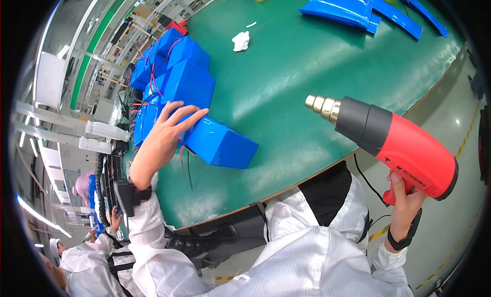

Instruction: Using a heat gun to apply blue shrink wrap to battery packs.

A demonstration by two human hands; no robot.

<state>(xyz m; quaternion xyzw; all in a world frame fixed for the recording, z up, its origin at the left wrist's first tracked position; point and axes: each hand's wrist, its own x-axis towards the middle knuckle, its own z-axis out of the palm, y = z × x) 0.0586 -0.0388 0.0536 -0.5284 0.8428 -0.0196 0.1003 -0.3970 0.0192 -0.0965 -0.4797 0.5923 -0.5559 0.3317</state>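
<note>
While the left hand lies flat on a blue wrapped pack, its fingers are spread and stretched out over the pack's near end, pressing on the top face rather than closing around it. That pack rests on the green table, angled toward the person, its far end just beside a stack of similar blue packs with red and black wires running out of them. A thin dark wire trails from the pack onto the table near the wrist.

The right hand is closed around the grip of a red heat gun, fingers wrapped tight about the handle. The gun is held up off the table's near edge, well apart from the pack, its black barrel and metal nozzle pointing left toward the table. A black cord hangs below it.

Farther back on the table lie a crumpled white wipe and, near the far rim, several flat blue sleeves. Both wrists wear dark bands over white sleeves. At the lower left another person in white is at work.
</note>
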